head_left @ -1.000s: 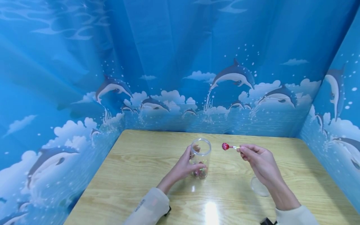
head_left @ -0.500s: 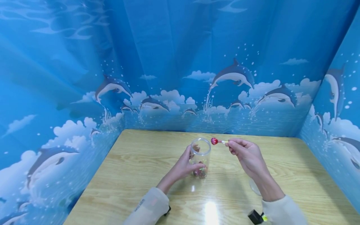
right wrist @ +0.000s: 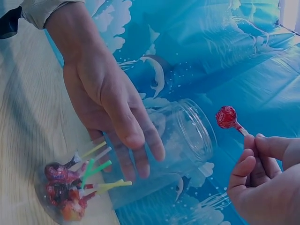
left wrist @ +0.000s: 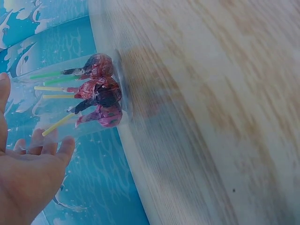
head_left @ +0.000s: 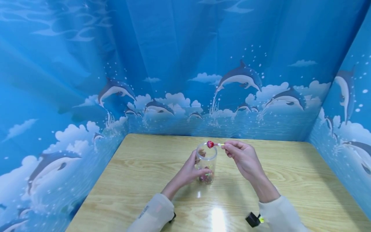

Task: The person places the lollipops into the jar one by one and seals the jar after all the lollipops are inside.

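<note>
A clear plastic jar stands upright on the table with its mouth uncovered. My left hand grips it from the left, fingers behind and thumb in front. Several wrapped lollipops lie at the jar's bottom, their green, yellow and white sticks pointing toward the mouth. My right hand pinches the stick end of a red-wrapped lollipop, held sideways with its head over the jar's rim. In the right wrist view, that lollipop's head is just outside the jar's mouth, apart from the glassy rim.
The wooden table reaches back to a blue dolphin-print curtain, which also runs along both sides. A black device sits at my right cuff. The clear round lid is hidden under my right forearm.
My right hand has carried the lollipop leftward, from right of the jar to over its mouth. The right forearm now covers the lid. My left hand and the jar have stayed still.
</note>
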